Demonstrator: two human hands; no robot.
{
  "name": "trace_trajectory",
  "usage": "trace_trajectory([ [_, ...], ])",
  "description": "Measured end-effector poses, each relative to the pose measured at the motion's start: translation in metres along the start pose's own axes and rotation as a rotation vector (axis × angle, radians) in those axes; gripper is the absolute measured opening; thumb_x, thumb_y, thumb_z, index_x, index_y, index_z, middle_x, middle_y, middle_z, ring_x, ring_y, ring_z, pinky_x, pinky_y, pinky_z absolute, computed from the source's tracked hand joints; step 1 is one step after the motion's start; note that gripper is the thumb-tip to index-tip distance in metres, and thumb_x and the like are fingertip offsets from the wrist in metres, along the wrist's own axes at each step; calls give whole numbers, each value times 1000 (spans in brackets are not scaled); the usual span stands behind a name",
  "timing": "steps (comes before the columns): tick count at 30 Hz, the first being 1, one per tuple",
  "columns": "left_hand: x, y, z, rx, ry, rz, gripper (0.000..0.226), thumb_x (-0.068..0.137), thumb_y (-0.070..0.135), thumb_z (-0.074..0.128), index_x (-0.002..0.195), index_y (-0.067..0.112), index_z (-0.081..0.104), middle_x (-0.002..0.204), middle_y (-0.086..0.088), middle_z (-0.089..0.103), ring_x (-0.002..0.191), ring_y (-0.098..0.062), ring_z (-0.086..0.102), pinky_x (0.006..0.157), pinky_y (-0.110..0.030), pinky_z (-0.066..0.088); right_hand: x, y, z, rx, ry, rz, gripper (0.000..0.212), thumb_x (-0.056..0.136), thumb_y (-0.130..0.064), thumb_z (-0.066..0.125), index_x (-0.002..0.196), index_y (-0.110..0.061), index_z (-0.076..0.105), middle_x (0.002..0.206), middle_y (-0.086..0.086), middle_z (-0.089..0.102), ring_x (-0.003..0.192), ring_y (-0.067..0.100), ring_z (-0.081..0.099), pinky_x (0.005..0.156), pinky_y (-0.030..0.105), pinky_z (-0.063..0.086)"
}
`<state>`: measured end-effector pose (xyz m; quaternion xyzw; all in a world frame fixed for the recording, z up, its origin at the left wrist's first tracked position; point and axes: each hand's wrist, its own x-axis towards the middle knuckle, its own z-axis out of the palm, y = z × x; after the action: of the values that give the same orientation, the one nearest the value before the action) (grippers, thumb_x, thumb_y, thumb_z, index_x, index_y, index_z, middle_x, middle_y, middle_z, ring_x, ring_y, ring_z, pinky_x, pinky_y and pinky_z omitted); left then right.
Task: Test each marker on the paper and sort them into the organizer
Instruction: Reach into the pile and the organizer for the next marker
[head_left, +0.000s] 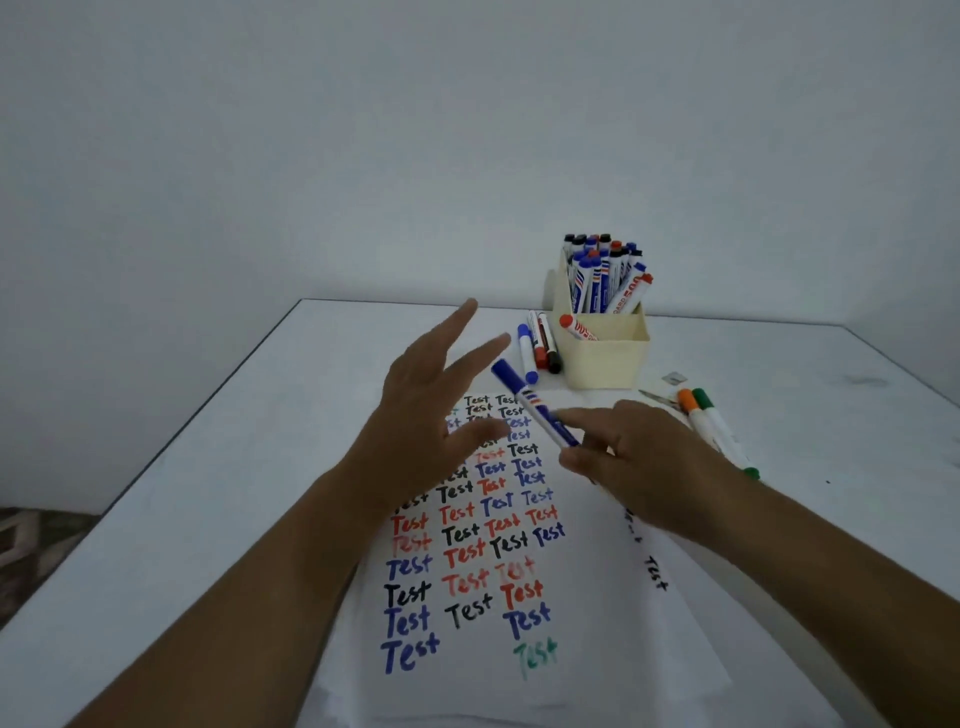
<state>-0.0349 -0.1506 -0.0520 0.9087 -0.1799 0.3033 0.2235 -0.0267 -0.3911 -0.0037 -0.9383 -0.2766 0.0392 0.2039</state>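
Note:
My right hand pinches a capped blue marker above the paper, its blue cap pointing up and to the left. My left hand hovers beside the cap with fingers spread and straight, holding nothing. Under both hands lies the white paper, covered with the word "Test" in blue, red, black and green. The cream organizer stands behind the paper; its back compartment is packed with several upright markers, and one red-capped marker leans in the front compartment.
Three markers, blue, red and black, lie on the table left of the organizer. An orange marker and a green marker lie to the right of the paper. The table's left edge runs diagonally. A plain wall rises behind.

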Motion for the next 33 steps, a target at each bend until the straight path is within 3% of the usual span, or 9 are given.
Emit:
trace_trajectory([
  [3, 2, 7, 3, 90, -63, 75, 66, 91, 47, 65, 150, 33, 39, 165, 11, 15, 153, -10, 11, 120, -35, 9, 10, -12, -13, -429, -21, -149, 36, 105, -45, 44, 139, -39, 53, 100, -5, 56, 93, 12, 52, 74, 28, 43],
  [7, 4, 14, 1, 138, -200, 13, 39, 101, 35, 54, 138, 24, 57, 125, 2, 66, 111, -12, 54, 100, -31, 40, 19, -18, -20, -734, 22, -306, 31, 105, -38, 49, 134, -32, 54, 114, -6, 64, 98, 12, 43, 78, 33, 36],
  [10, 7, 20, -2, 136, -299, -55, 35, 104, 37, 46, 133, 23, 59, 108, 2, 67, 90, -7, 50, 78, -22, 38, 23, -24, -24, -845, 31, -353, 33, 103, -33, 54, 136, -30, 53, 122, -3, 64, 105, 14, 47, 78, 33, 34],
  [14, 9, 17, -3, 75, -336, -101, 42, 99, 49, 50, 137, 32, 58, 108, 4, 74, 82, -7, 63, 75, -22, 47, 27, -24, -27, -944, 31, -394, 30, 102, -33, 55, 132, -30, 53, 121, -4, 64, 111, 16, 49, 83, 36, 34],
  [17, 4, 9, -3, -125, -247, -228, 77, 80, 69, 65, 148, 47, 37, 84, 10, 66, 65, -3, 52, 64, -21, 45, 31, -19, -28, -926, 99, -361, 29, 103, -35, 51, 132, -30, 49, 116, -1, 62, 106, 17, 51, 83, 35, 40],
  [20, -1, 5, -1, -275, -142, -348, 106, 73, 66, 74, 153, 49, 7, 86, 5, 55, 71, -9, 51, 68, -24, 51, 33, -12, -34, -496, 210, -183, 27, 101, -41, 54, 126, -30, 53, 110, -1, 62, 96, 16, 60, 81, 31, 53],
  [24, -3, 3, 2, -356, -74, -299, 95, 91, 28, 71, 156, 42, 2, 97, 8, 56, 78, -12, 53, 77, -23, 50, 30, -9, -34, 151, 415, -166, 17, 88, -26, 74, 104, -23, 68, 93, -14, 72, 85, 1, 68, 74, 19, 55],
  [27, -4, 4, 1, -389, -80, -283, 101, 87, 32, 76, 153, 48, 1, 97, 9, 56, 79, -12, 54, 77, -21, 49, 23, -17, -31, 520, 429, -163, 18, 84, -14, 79, 98, -24, 73, 83, -16, 74, 81, -3, 69, 69, 13, 54],
  [33, -4, 10, -1, -479, -64, -233, 106, 80, 40, 82, 154, 47, 5, 93, 7, 58, 88, -23, 63, 83, -32, 56, 23, -25, -13, 807, 425, -239, 26, 80, -4, 81, 98, -16, 66, 89, 1, 76, 88, 19, 75, 81, 32, 61],
])
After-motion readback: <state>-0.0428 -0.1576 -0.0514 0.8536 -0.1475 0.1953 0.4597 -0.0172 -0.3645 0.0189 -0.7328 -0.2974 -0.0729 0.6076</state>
